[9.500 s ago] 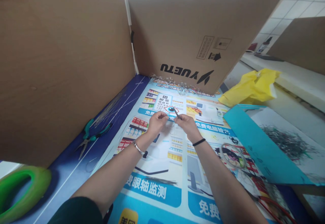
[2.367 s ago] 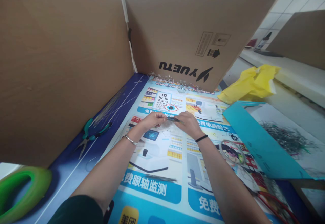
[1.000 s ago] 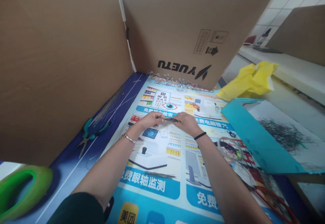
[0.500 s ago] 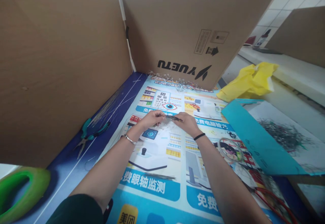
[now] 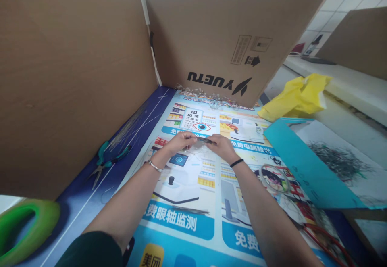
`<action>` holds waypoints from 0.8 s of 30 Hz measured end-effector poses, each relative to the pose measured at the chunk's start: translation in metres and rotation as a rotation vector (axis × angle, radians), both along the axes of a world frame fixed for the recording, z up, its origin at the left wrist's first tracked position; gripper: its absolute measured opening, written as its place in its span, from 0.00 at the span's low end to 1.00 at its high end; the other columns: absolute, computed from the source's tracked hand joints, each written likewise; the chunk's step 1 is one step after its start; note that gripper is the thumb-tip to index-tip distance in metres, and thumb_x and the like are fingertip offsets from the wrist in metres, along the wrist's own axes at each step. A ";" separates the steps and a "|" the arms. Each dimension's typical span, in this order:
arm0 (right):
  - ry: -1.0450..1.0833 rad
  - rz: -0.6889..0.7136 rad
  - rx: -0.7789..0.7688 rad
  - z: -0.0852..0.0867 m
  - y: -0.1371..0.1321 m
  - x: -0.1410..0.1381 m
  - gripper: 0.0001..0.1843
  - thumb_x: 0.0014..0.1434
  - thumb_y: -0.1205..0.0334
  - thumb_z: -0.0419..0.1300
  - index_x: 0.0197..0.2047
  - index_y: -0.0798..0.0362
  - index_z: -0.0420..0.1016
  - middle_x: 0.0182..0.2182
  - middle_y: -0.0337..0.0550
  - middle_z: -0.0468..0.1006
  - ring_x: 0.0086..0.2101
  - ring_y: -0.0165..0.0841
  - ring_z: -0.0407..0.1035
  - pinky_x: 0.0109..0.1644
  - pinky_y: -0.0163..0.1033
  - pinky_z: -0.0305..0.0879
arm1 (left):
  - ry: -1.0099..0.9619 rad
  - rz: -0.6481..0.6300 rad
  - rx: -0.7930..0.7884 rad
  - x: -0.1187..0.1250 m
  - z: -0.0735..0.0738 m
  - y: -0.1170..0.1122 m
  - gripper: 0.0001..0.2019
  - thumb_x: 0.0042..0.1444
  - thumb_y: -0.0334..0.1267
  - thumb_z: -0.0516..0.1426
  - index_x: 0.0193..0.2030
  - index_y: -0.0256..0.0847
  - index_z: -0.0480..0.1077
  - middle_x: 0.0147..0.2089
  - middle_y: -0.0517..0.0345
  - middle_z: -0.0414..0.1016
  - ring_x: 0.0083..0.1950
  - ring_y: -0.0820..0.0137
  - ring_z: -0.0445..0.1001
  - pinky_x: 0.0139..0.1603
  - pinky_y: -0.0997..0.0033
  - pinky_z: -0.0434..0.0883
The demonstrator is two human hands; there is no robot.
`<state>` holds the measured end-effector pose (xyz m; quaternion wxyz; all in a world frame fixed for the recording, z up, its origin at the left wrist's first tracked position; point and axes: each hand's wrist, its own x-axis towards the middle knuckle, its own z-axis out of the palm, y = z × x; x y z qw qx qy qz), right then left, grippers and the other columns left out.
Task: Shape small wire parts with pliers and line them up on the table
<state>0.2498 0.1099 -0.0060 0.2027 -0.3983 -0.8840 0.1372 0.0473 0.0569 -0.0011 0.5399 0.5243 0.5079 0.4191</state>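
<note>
My left hand (image 5: 182,141) and my right hand (image 5: 223,147) face each other over the printed sheet, fingers closed. Between their fingertips is a small, dark, narrow piece (image 5: 206,140), possibly a slim tool or a bundle of wire; I cannot tell its kind. The right fingers grip its right end, and the left fingertips pinch at its left end. Fine pale strands (image 5: 198,148) show faintly beneath it. Nearer to me, a thin bundle of dark wires (image 5: 191,210) lies on the printed sheet (image 5: 208,174) between my forearms.
Teal-handled pliers (image 5: 104,163) and loose wires (image 5: 128,128) lie at left, near a green tape roll (image 5: 45,214). Cardboard panels (image 5: 205,33) stand behind and left. At right are a coil (image 5: 273,178), a turquoise box (image 5: 305,158) holding wire pieces (image 5: 338,160), and a yellow bag (image 5: 296,97).
The left fingertips have shifted slightly at the dark piece, and the right wrist has moved a touch. Everything else stays in place.
</note>
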 end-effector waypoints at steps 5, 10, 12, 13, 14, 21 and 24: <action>0.038 0.023 -0.014 -0.002 0.001 0.001 0.09 0.54 0.57 0.57 0.29 0.51 0.74 0.25 0.37 0.69 0.26 0.27 0.61 0.29 0.32 0.51 | -0.035 0.003 0.010 -0.001 0.000 -0.001 0.15 0.44 0.46 0.60 0.30 0.35 0.68 0.20 0.64 0.63 0.21 0.79 0.61 0.23 0.78 0.56; 0.086 0.056 -0.028 -0.009 0.004 0.002 0.09 0.54 0.56 0.57 0.30 0.51 0.75 0.25 0.37 0.69 0.26 0.27 0.62 0.29 0.32 0.53 | -0.044 -0.039 0.034 -0.003 0.000 -0.001 0.14 0.45 0.45 0.60 0.28 0.35 0.68 0.21 0.64 0.63 0.21 0.80 0.61 0.24 0.78 0.56; 0.100 0.069 -0.043 -0.011 0.006 0.003 0.10 0.54 0.55 0.57 0.30 0.51 0.75 0.25 0.37 0.70 0.26 0.27 0.62 0.29 0.32 0.53 | -0.043 -0.043 0.041 -0.003 -0.001 0.000 0.13 0.44 0.45 0.60 0.28 0.35 0.68 0.21 0.64 0.63 0.21 0.80 0.60 0.24 0.77 0.56; 0.101 0.074 -0.049 -0.012 0.006 0.003 0.10 0.54 0.55 0.57 0.30 0.51 0.75 0.25 0.37 0.70 0.26 0.27 0.63 0.29 0.32 0.54 | -0.037 -0.042 0.042 -0.004 -0.001 0.000 0.13 0.44 0.45 0.60 0.29 0.35 0.68 0.21 0.64 0.63 0.22 0.80 0.60 0.24 0.77 0.56; 0.103 0.079 -0.053 -0.013 0.006 0.004 0.10 0.54 0.55 0.57 0.31 0.51 0.76 0.26 0.37 0.70 0.27 0.27 0.63 0.29 0.32 0.54 | -0.030 -0.039 0.042 -0.004 -0.002 0.000 0.14 0.44 0.45 0.60 0.29 0.35 0.68 0.21 0.63 0.63 0.22 0.79 0.60 0.24 0.77 0.57; 0.111 0.116 -0.093 -0.010 0.005 0.006 0.11 0.54 0.53 0.57 0.34 0.51 0.76 0.26 0.37 0.71 0.28 0.28 0.64 0.30 0.32 0.55 | 0.007 -0.019 0.014 -0.003 -0.003 0.001 0.14 0.42 0.45 0.61 0.30 0.35 0.70 0.24 0.63 0.65 0.21 0.80 0.60 0.23 0.78 0.57; 0.100 0.125 -0.101 -0.008 0.005 0.006 0.11 0.53 0.54 0.57 0.33 0.51 0.76 0.26 0.37 0.71 0.27 0.28 0.64 0.29 0.32 0.54 | 0.016 -0.022 0.005 -0.003 -0.001 0.000 0.13 0.42 0.44 0.61 0.30 0.35 0.70 0.22 0.64 0.64 0.20 0.81 0.59 0.22 0.78 0.56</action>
